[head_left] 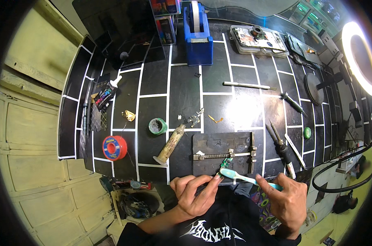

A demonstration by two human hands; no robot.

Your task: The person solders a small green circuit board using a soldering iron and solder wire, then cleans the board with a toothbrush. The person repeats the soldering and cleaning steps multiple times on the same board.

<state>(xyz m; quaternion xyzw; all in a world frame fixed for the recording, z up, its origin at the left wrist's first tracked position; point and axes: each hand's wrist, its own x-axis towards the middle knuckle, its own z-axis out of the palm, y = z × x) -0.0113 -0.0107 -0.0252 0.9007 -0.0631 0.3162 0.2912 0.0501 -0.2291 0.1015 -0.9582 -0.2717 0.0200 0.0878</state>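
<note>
A small green circuit board (226, 163) reaches from the clamp's bar down toward the table's near edge. My left hand (195, 195) pinches its near end between thumb and fingertips. With my right hand (287, 201) I grip a teal and white toothbrush (245, 178), index finger stretched along the handle. Its head lies against the board beside my left fingertips, covering part of it; the bristles are hidden. The board's far end meets the metal clamp (212, 156) on a dark work plate (204, 142).
Left of the plate are a syringe (169, 145), a green-rimmed jar (157, 126) and a red solder spool (114, 147). A soldering iron (282, 147) and tweezers (295, 151) lie on the right. Behind stand a blue tape dispenser (198, 45) and a parts box (259, 41). A ring light (360, 57) glows far right.
</note>
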